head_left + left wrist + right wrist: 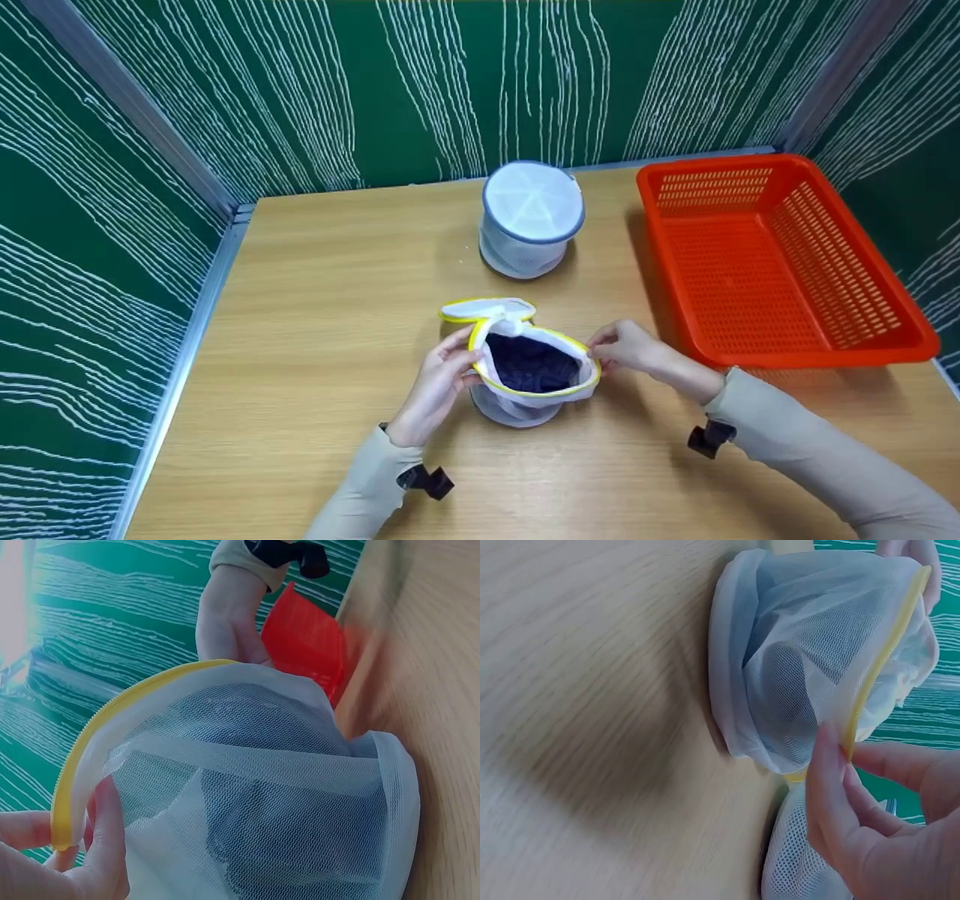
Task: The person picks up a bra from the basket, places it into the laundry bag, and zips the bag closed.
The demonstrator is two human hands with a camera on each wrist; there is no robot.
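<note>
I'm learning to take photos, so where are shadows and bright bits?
Head view: shadow left of the red rectangular plastic basket, soft shine low on the tan wooden table; left wrist view: whitish glare, upper left corner; right wrist view: broad soft shadow beside the round white mesh bag with yellow zipper.

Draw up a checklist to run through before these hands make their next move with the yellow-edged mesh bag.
1. Left hand pinching the yellow rim: ok.
2. Right hand pinching the rim on the other side: ok.
3. Lid off the mouth of the yellow-edged mesh bag: ok, folded open at the far side.
4. Dark contents inside the bag: ok.
5. Contents identified: cannot tell; only dark, rumpled material shows.
6. Blue-rimmed mesh bag out of the way: ok, standing apart behind.
</note>
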